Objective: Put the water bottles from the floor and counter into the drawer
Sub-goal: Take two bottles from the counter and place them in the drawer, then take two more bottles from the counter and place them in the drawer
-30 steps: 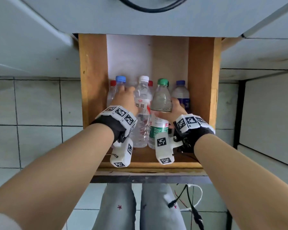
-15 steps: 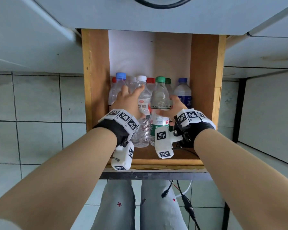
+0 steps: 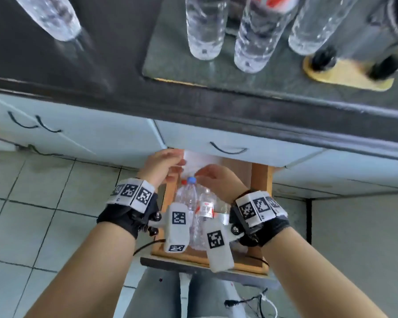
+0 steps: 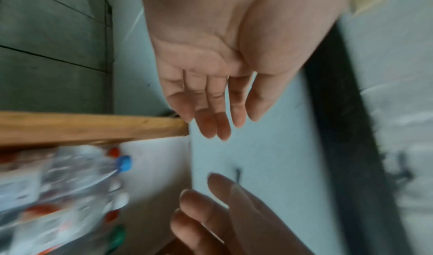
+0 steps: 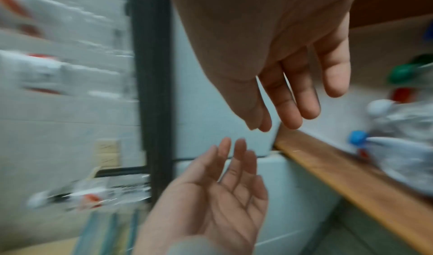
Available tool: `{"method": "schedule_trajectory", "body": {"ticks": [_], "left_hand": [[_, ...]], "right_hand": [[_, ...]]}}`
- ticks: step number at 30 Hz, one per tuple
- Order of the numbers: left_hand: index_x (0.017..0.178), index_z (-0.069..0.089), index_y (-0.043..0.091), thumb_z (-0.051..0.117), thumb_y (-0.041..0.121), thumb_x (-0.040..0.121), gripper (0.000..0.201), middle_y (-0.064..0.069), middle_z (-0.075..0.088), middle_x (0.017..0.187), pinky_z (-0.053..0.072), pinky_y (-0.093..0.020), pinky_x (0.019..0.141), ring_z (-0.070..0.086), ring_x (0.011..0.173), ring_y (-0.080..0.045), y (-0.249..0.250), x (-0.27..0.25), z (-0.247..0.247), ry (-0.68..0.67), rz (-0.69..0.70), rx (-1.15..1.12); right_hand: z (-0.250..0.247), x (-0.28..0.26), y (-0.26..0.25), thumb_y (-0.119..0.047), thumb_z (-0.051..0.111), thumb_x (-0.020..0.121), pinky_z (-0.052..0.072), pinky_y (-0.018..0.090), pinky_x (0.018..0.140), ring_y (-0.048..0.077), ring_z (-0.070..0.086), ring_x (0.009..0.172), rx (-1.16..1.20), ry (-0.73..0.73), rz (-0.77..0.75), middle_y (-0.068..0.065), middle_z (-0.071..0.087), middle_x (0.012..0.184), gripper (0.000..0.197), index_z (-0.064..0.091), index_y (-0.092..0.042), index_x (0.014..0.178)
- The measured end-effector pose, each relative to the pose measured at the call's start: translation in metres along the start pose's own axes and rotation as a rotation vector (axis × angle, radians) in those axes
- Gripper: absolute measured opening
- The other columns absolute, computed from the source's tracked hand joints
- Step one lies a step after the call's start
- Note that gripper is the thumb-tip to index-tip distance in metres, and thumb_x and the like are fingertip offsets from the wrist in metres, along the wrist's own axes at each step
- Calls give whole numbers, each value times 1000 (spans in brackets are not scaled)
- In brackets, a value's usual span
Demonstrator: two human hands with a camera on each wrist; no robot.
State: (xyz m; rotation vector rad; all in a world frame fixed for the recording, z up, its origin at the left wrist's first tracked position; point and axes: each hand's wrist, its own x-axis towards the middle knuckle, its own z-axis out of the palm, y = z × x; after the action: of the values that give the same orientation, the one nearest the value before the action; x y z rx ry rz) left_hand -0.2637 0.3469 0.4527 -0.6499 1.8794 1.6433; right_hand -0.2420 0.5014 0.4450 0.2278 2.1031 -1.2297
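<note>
The wooden drawer (image 3: 169, 196) stands pulled out, with several water bottles (image 3: 187, 199) upright in it, one with a blue cap (image 3: 191, 180). Both my hands hover over the bottle tops, fingers straight, holding nothing. The left hand (image 3: 174, 165) is above the drawer's back left corner. Just over the blue cap is the right hand (image 3: 201, 175). The left wrist view shows the left hand (image 4: 212, 116) bare-palmed past the drawer wall (image 4: 93, 125). In the right wrist view the right hand (image 5: 293, 100) is equally bare. On the dark counter (image 3: 101, 72) stand several more clear bottles (image 3: 205, 26).
A wooden board (image 3: 345, 75) under a black-footed appliance sits at the counter's right. A shut drawer front with a black handle (image 3: 228, 150) overhangs the open drawer. My legs (image 3: 161, 297) and a loose cable (image 3: 251, 301) are below the drawer's front.
Both hands have let go of the bottles in the drawer and lifted above their caps. The head view has tilted up and now takes in the counter with its bottles.
</note>
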Motion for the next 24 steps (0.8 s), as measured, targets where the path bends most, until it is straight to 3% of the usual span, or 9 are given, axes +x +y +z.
{"method": "schedule_trajectory", "body": {"ticks": [2, 4, 7, 10, 13, 15, 18, 22, 24], "left_hand": [[89, 61, 24, 49, 14, 91, 16, 3, 65, 83, 41, -24, 63, 59, 70, -11, 37, -23, -24, 50, 61, -69], [85, 61, 26, 50, 15, 90, 17, 2, 65, 83, 40, -24, 64, 60, 70, -10, 72, -39, -48, 98, 137, -114], [90, 61, 24, 51, 11, 88, 16, 0, 64, 85, 41, -23, 62, 61, 67, -8, 120, -52, -86, 198, 262, -186], [110, 54, 18, 53, 7, 85, 27, -2, 60, 85, 40, -21, 58, 55, 67, -12, 159, -52, -123, 314, 351, -267], [127, 41, 14, 60, 8, 81, 50, -8, 57, 96, 44, -22, 56, 54, 70, -14, 188, -38, -153, 424, 344, -253], [139, 25, 13, 68, 10, 74, 79, -13, 51, 122, 52, -34, 73, 57, 90, -22, 203, -28, -172, 522, 289, -320], [145, 10, 19, 77, 14, 66, 104, -13, 39, 142, 45, -44, 100, 52, 117, -32, 223, -14, -197, 631, 233, -345], [146, 12, 24, 74, 2, 66, 104, -8, 25, 151, 34, -37, 106, 41, 131, -27, 244, 4, -206, 636, 407, -224], [145, 15, 25, 73, 0, 63, 104, -4, 31, 150, 34, -36, 108, 41, 131, -23, 251, 13, -209, 597, 501, -203]], "right_hand": [[-12, -14, -51, -15, 56, 88, 40, 6, 61, 9, 52, 74, -15, 40, -122, 0, 63, 91, 23, 65, -6, 107], [-23, -20, -96, -13, 57, 86, 41, 21, 74, 6, 51, 69, 13, 135, -220, -10, 59, 76, 14, 67, -16, 95], [-36, -18, -156, -10, 61, 80, 42, 30, 76, 10, 51, 68, 156, 333, -324, -11, 55, 71, 16, 59, -25, 83], [-46, -9, -197, -12, 63, 77, 38, 26, 81, 19, 53, 87, 205, 488, -343, -4, 56, 86, 28, 58, -15, 104], [-52, 3, -216, -12, 66, 75, 39, 31, 98, 28, 50, 117, 205, 670, -206, 14, 52, 124, 54, 45, -4, 124], [-52, 10, -225, -8, 70, 69, 35, 39, 106, 33, 40, 127, 313, 832, -124, 18, 43, 133, 69, 37, -2, 129], [-53, 21, -239, -3, 73, 64, 31, 38, 106, 35, 34, 129, 419, 1040, -94, 20, 36, 137, 85, 27, -2, 136], [-71, 34, -253, -10, 76, 66, 28, 39, 110, 34, 34, 132, 407, 1121, -136, 20, 32, 143, 98, 15, -2, 142], [-80, 38, -259, -11, 77, 65, 30, 36, 112, 31, 35, 133, 492, 1120, -190, 17, 31, 143, 101, 13, -6, 143]]}}
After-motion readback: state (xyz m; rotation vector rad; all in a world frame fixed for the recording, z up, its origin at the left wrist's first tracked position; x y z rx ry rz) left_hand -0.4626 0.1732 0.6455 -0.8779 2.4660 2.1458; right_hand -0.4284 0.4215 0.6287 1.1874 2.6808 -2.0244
